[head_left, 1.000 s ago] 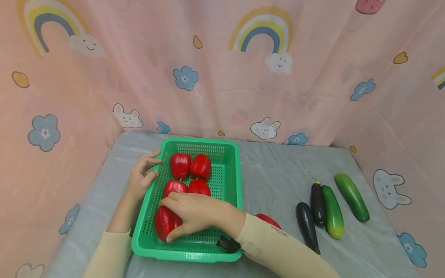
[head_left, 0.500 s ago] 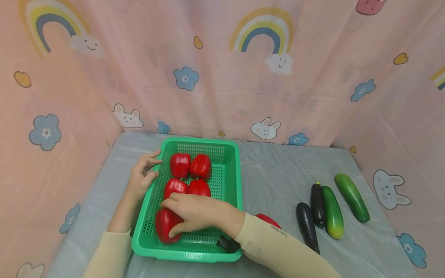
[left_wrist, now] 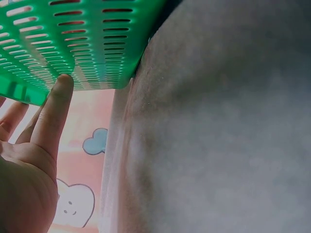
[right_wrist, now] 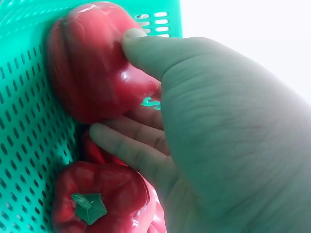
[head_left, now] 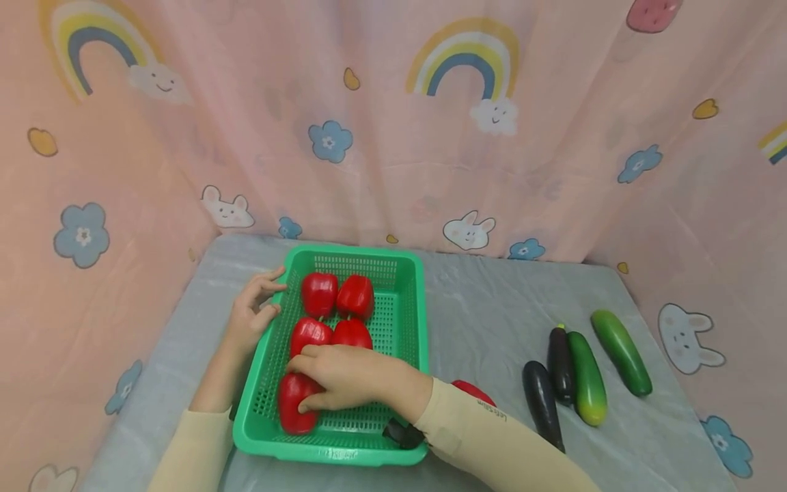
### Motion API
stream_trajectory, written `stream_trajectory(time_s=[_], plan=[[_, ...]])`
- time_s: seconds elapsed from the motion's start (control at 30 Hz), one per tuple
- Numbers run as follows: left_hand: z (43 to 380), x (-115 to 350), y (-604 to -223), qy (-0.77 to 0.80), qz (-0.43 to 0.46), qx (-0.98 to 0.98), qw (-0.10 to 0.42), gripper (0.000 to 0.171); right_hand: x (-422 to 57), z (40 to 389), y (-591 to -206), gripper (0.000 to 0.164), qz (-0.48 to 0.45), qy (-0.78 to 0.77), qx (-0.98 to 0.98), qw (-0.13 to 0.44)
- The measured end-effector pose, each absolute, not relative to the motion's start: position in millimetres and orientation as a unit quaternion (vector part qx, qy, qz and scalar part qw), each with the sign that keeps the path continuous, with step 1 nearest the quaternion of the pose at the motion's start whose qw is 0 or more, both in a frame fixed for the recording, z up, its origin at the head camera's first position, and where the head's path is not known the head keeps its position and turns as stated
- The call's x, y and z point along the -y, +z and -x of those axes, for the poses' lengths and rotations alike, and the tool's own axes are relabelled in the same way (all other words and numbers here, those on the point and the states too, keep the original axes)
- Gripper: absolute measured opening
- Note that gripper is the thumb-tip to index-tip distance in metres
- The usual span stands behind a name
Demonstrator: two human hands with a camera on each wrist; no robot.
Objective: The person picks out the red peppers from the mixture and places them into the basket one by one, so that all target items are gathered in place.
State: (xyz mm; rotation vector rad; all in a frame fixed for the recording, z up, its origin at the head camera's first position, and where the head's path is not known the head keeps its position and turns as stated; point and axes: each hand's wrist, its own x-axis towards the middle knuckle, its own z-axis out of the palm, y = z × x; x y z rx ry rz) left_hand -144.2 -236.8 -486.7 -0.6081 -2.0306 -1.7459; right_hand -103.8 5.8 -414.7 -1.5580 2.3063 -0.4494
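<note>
My right hand holds a red bell pepper in the near left part of a green plastic basket. In the right wrist view the thumb lies on one side of this bell pepper and the fingers on the other. Several more red bell peppers lie farther back in the basket; one shows its green stem. My left hand rests against the basket's left side. In the left wrist view its fingers look straight, with one fingertip touching the slotted outer wall.
On the grey cloth right of the basket lies another red bell pepper, partly behind the right sleeve. Farther right lie two dark eggplants and two green zucchini. A pink printed curtain hangs behind and at both sides.
The held bell pepper has shifted slightly right and toward the near side of the basket, and my right hand has moved a little with it. The left hand stays at the basket's side.
</note>
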Motion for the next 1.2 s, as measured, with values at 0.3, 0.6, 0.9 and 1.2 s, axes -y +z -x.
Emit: stream_trajectory(time_s=[0.3, 0.6, 0.9, 1.2], plan=[[144, 237, -490, -0.626, 0.215, 0.724, 0.196, 0.027, -7, 104, -415, 0.056, 0.548, -0.169, -0.806, 0.149], [144, 237, -489, -0.631, 0.216, 0.718, 0.202, 0.029, -8, 105, -413, 0.055, 0.547, -0.179, -0.807, 0.129], [144, 237, -488, -0.632, 0.217, 0.718, 0.197, 0.028, -12, 104, -407, 0.054, 0.537, -0.197, -0.811, 0.122], [144, 238, -489, -0.633, 0.222, 0.715, 0.197, 0.027, -17, 101, -396, 0.05, 0.529, -0.192, -0.82, 0.103]])
